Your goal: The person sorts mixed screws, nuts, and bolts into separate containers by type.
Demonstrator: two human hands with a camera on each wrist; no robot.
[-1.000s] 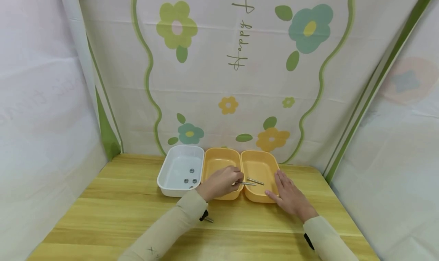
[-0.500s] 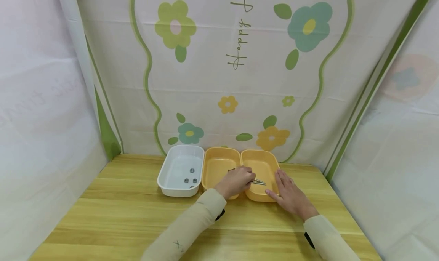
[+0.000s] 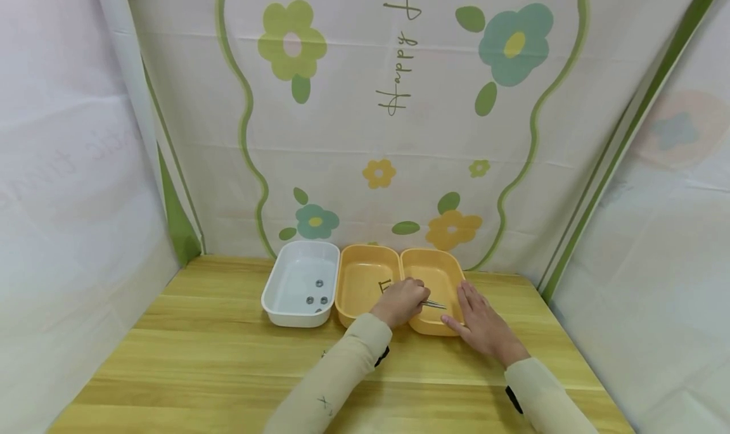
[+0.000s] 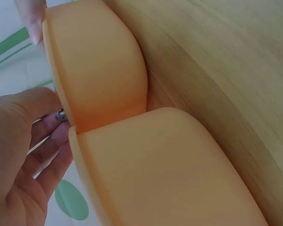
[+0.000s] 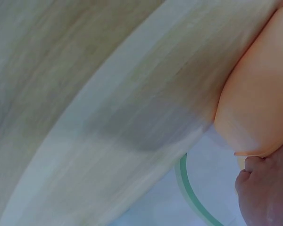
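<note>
In the head view, my left hand (image 3: 401, 299) reaches over the border between two orange trays and pinches a thin metal rod (image 3: 435, 305). The rod points into the right orange tray (image 3: 433, 260), where a second rod lies close beside it. In the left wrist view, the rod's metal end (image 4: 61, 115) shows between thumb and fingers at the rim. My right hand (image 3: 483, 326) rests on the right tray's outer rim, fingers extended and thumb over the near corner. Dark small screws (image 3: 384, 285) lie in the middle orange tray (image 3: 365, 254), partly behind my left hand.
A white tray (image 3: 305, 320) holding several metal nuts (image 3: 319, 283) stands left of the orange ones, all in a row. A small metal piece (image 3: 324, 353) lies on the wooden table (image 3: 217, 345) beside my left sleeve. A flowered cloth (image 3: 342, 130) hangs behind.
My left hand has moved right with the rod, from over the middle tray to the right tray's edge, uncovering the dark screws. The right hand stays in place.
</note>
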